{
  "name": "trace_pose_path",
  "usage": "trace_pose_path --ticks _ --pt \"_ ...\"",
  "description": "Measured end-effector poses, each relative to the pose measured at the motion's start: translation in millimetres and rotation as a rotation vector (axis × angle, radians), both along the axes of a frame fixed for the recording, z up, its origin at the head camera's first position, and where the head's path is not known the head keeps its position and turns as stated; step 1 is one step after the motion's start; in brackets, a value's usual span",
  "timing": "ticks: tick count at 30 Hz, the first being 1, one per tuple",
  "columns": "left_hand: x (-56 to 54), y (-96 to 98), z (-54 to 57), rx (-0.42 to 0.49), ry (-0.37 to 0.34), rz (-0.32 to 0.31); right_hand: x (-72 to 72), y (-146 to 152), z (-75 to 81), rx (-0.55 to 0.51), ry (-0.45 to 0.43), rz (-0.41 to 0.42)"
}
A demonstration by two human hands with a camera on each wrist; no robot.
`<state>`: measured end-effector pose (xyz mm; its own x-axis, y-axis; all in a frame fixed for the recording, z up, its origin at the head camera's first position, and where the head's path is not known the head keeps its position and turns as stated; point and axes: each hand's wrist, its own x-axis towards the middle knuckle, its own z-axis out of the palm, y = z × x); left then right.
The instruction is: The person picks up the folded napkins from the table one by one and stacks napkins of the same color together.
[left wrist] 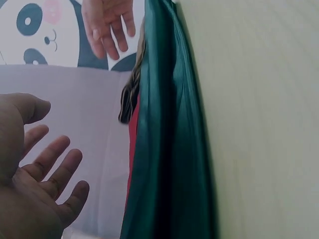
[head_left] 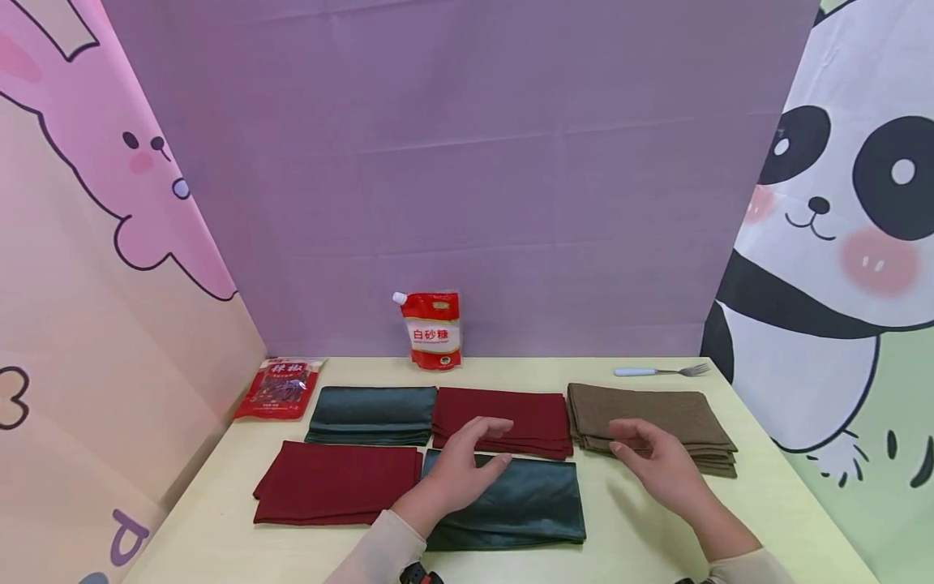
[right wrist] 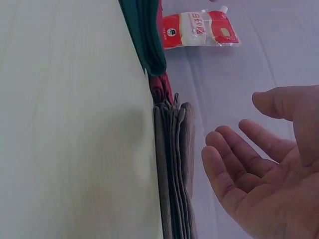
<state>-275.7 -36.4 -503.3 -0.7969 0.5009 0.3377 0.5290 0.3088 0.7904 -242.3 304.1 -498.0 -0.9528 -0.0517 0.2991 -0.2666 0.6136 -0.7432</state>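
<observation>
My left hand [head_left: 461, 470] hovers over the front dark teal folded cloth [head_left: 529, 503], thumb and fingers apart with nothing between them. To the right, my right hand [head_left: 660, 466] hangs in the air by the near edge of the brown folded cloth [head_left: 649, 412], also holding nothing. In the right wrist view its fingers [right wrist: 239, 159] are loosely bent beside that brown stack. A dark red folded cloth [head_left: 503, 414] lies in the back row between the brown one and another teal cloth [head_left: 372, 414]. At the front left is a second dark red cloth [head_left: 336, 484].
A red and white spouted pouch [head_left: 434, 332] stands at the table's back edge. A red packet [head_left: 280, 389] lies at the back left, and a fork [head_left: 660, 371] with a pale handle at the back right. Printed sheets and a purple backdrop [head_left: 467, 178] surround the table [head_left: 197, 543].
</observation>
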Motion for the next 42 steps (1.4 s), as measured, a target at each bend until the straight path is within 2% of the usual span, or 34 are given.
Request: trace_pose_path --ticks 7,16,25,29,37,42 --pt "-0.9 -29.5 -0.8 -0.064 -0.013 0.071 0.4 -8 0.2 -0.019 -0.014 0.025" --pt "-0.1 -59.9 -1.8 -0.156 -0.053 0.124 -1.1 -23 -2.4 -0.031 -0.114 0.054" --pt "-1.9 -84.6 -9.9 -0.217 -0.068 0.175 -0.3 -30 -7.4 -0.063 -0.188 0.110" --pt "-1.5 -90.5 -11.4 -0.256 -0.059 0.188 1.1 -31 -9.9 -0.084 -0.191 0.152" --pt "-2.2 -92.5 -15.3 -0.360 0.004 0.222 2.0 -33 -13.6 -0.109 -0.232 0.223" --pt "-2.4 -92.7 -16.6 -0.376 -0.013 0.225 1.6 -32 -16.7 -0.127 -0.248 0.257"
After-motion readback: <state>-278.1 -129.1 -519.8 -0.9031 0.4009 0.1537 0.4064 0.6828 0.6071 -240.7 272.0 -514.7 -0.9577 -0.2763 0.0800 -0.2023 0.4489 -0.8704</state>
